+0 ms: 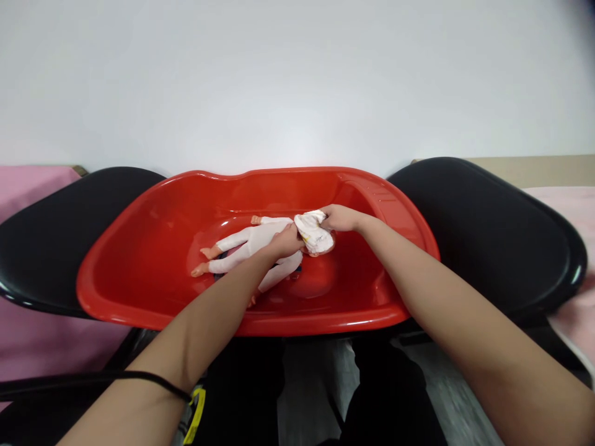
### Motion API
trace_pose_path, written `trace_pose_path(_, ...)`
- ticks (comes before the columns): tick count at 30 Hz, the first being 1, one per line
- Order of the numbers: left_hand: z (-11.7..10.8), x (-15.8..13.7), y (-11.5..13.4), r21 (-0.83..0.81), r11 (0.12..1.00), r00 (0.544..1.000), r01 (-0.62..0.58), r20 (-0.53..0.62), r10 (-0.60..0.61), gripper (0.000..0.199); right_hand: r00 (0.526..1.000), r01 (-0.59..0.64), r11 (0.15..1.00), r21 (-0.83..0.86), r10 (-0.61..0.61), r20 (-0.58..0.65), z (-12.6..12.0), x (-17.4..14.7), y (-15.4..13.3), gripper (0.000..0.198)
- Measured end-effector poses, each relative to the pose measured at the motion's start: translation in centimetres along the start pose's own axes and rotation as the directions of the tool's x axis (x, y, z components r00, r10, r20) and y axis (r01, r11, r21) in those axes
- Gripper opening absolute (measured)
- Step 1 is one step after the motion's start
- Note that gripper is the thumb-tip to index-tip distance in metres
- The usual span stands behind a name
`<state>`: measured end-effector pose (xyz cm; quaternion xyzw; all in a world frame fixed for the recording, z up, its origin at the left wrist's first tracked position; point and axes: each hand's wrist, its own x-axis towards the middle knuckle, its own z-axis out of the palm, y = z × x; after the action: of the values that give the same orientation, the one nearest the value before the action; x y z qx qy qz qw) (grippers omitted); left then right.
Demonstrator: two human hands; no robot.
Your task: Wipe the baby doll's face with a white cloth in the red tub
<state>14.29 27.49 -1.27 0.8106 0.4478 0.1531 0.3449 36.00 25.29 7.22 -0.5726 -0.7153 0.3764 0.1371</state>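
Note:
A baby doll (263,238) in a white suit lies on its back in a red baby bathtub (139,272), feet toward the left. A white printed cloth (313,230) covers most of the doll's head. My right hand (343,218) is closed on the cloth's far right edge. My left hand (286,241) is over the doll's upper chest, its fingers closed at the cloth's left edge. Those fingertips are partly hidden. Under the doll's legs, part of something dark and pink (227,253) shows.
Black stands (502,229) flank the tub, and a white wall (297,80) rises behind it. Pink covers hang over surfaces at the left (37,347) and right. A black cable (93,376) with a yellow strap (198,412) crosses near my left forearm.

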Motion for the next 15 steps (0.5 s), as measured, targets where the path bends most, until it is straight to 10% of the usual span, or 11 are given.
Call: trace_pose_path(15, -0.10, -0.28, 0.17, 0.061, 0.998, 1.000, -0.030, -0.005, 0.031, 0.067, 1.000, -0.002, 1.000, 0.029, 0.002, 0.006, 0.10, 0.53, 0.71, 0.031)
